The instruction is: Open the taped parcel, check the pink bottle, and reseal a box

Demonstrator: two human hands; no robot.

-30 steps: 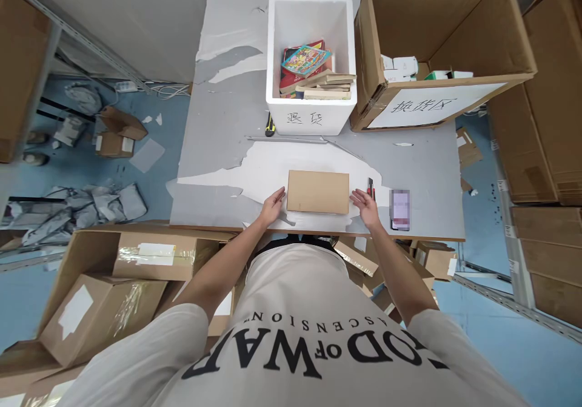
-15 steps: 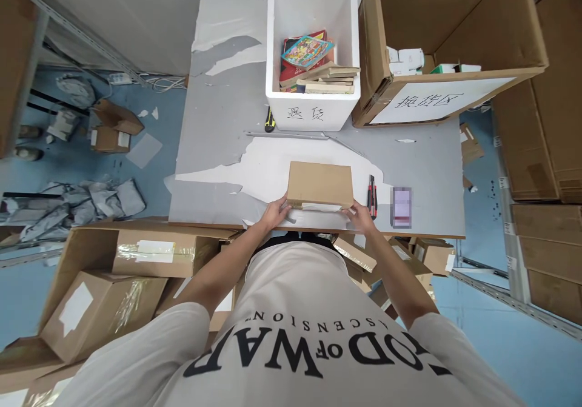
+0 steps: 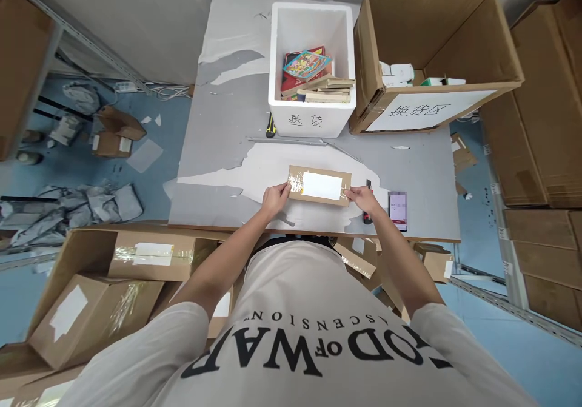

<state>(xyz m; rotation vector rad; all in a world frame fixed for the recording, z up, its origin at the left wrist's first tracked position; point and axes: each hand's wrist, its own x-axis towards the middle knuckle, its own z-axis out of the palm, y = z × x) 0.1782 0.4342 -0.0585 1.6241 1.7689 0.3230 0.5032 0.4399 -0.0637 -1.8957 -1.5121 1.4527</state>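
The small cardboard box is at the near edge of the counter, its taped face with a white label in view; whether it touches the surface cannot be determined. Left hand and right hand each have a narrow grip on the box, at opposite ends. A red-and-black cutter, partly covered, lies by the right hand, with a phone just beyond.
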